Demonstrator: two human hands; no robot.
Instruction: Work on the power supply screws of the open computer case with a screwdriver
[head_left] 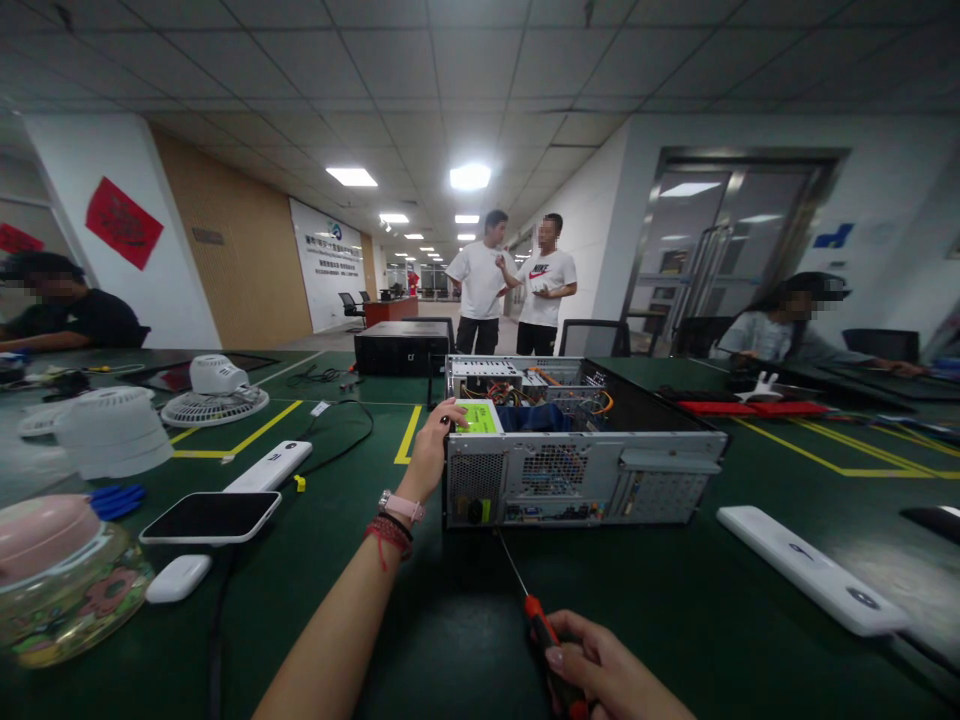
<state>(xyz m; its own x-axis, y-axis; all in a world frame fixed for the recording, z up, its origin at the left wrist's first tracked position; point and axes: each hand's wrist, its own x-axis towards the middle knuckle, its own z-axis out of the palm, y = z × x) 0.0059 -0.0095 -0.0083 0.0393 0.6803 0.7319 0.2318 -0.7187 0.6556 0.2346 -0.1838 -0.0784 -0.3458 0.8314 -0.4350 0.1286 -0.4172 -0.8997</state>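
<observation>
An open desktop computer case [559, 490] lies on its side, its rear panel facing me. At its left end, a power supply with a bright green label [484, 418] shows inside. My left hand [433, 440] is closed over the case's upper left corner, its fingertips by that label. In my right hand [592, 665] is a screwdriver [541, 625] with a red and black handle. Its thin shaft points up toward the lower edge of the rear panel; whether the tip touches the panel I cannot tell. Wires and a dark blue bundle [536, 418] are visible inside the case.
On the green table [420, 620] at left are a phone [210, 517], white power banks, a small fan [217, 390] and a pink-lidded jar [60, 580]. Another white power bank [810, 565] lies at right. A black computer case [401, 347] stands behind. Several people are around.
</observation>
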